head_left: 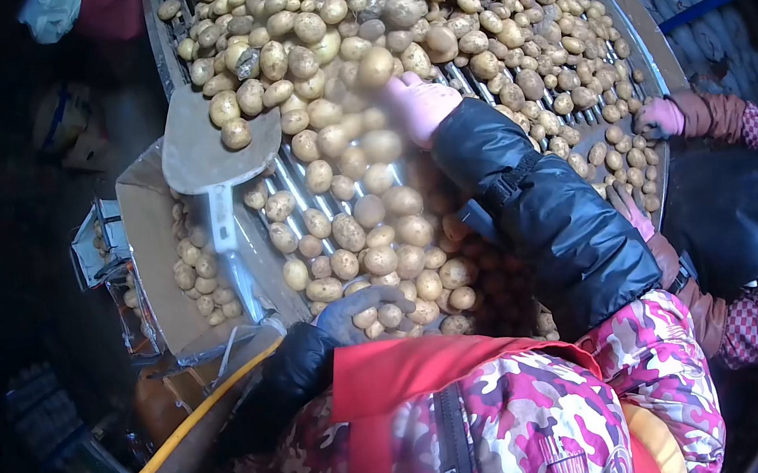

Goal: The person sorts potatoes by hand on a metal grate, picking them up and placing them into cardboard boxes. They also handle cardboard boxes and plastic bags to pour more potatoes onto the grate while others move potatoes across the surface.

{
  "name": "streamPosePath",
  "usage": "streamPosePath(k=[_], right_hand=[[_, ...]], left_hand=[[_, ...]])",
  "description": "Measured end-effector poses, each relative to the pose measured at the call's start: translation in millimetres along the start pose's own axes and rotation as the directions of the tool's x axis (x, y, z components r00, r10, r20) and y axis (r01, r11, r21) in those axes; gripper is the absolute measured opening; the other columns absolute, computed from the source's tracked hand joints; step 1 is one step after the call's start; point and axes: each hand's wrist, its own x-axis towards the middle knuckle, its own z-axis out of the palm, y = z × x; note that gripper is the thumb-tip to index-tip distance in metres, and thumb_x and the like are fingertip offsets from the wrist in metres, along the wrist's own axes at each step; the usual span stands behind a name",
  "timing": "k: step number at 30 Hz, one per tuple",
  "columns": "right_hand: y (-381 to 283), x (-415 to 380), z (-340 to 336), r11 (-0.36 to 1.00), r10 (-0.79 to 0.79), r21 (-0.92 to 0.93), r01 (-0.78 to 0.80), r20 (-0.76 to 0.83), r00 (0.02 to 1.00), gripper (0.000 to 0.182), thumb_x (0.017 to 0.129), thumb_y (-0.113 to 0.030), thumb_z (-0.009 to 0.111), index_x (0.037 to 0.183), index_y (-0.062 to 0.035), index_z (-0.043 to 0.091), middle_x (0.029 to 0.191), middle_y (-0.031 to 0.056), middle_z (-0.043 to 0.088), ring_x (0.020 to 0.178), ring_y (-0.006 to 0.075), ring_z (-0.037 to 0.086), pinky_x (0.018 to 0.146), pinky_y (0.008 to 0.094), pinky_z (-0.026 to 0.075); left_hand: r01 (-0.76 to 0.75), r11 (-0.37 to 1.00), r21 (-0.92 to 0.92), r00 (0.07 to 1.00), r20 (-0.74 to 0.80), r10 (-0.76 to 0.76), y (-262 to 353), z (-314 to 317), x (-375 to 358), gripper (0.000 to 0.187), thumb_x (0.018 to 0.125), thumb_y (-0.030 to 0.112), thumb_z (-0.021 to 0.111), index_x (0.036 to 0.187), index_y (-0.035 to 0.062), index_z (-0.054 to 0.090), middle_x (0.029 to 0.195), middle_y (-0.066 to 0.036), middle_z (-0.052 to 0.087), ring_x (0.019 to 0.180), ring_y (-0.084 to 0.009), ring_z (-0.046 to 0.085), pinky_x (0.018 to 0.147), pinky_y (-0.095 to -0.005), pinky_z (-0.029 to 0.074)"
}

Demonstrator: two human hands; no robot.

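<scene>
My right hand (426, 109), in a pink glove, reaches over the middle of the potato pile. Its fingers are closed on a potato (375, 68), and both are slightly blurred. Below and to the left, my left hand (343, 314), in a greyish glove, rests low at the near edge of the potatoes. Its fingers stretch out beside small potatoes (390, 316), partly hidden among them. A slatted metal sorting table (289, 186) carries the heap of potatoes of mixed sizes under both hands.
A scoop-shaped metal shovel (220, 151) with a potato on it lies at the left. Beside it stands a cardboard box (145, 229) holding potatoes. At the right, a co-worker's gloved hands (659, 117) touch the pile. A yellow rim (177, 422) curves at lower left.
</scene>
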Motion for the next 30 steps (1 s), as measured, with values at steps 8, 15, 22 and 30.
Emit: streamPosePath(k=[8,15,22,30], right_hand=[[-16.8,-5.5,-2.5,0.984,0.167,0.053,-0.167,0.007,0.986,0.048,0.101,-0.013,0.051,0.149,-0.0128,0.048,0.142,0.0185,0.058,0.128,0.0357,0.064,0.105,0.0474,0.053],[-21.9,-18.0,-9.3,0.983,0.180,0.034,-0.179,-0.022,0.983,0.039,0.108,-0.024,0.043,0.139,-0.0075,0.060,0.140,0.0185,0.063,0.126,0.0358,0.066,0.107,0.0464,0.053],[-45.9,-33.2,-41.6,0.979,0.201,0.007,-0.202,0.100,0.975,0.041,0.087,-0.020,0.075,0.127,-0.0089,0.074,0.134,0.0230,0.068,0.124,0.0344,0.068,0.105,0.0414,0.055],[-17.8,-47.5,13.8,0.991,0.132,0.018,-0.131,-0.067,0.989,0.035,0.098,-0.022,0.060,0.130,-0.0139,0.070,0.124,0.0199,0.068,0.111,0.0373,0.071,0.095,0.0468,0.058]], left_hand=[[0.040,0.981,-0.190,0.996,-0.068,-0.054,-29.6,-17.7,7.1,0.046,0.103,0.014,0.064,0.146,0.0043,0.051,0.142,-0.017,0.055,0.133,-0.0334,0.057,0.113,-0.0536,0.053],[0.079,0.963,-0.258,0.957,-0.251,-0.146,-32.5,-10.5,12.2,0.042,0.109,0.025,0.054,0.145,0.0047,0.054,0.134,-0.018,0.062,0.119,-0.0346,0.065,0.104,-0.0564,0.057],[0.032,0.989,-0.146,0.974,-0.217,-0.064,-32.8,-10.2,10.4,0.045,0.107,0.024,0.053,0.148,0.0042,0.052,0.135,-0.019,0.063,0.113,-0.0354,0.067,0.100,-0.0557,0.059],[0.062,0.951,-0.303,0.976,-0.178,-0.121,-38.2,-21.0,16.2,0.048,0.109,0.028,0.047,0.153,0.0074,0.048,0.146,-0.021,0.058,0.124,-0.0385,0.063,0.104,-0.0568,0.055]])
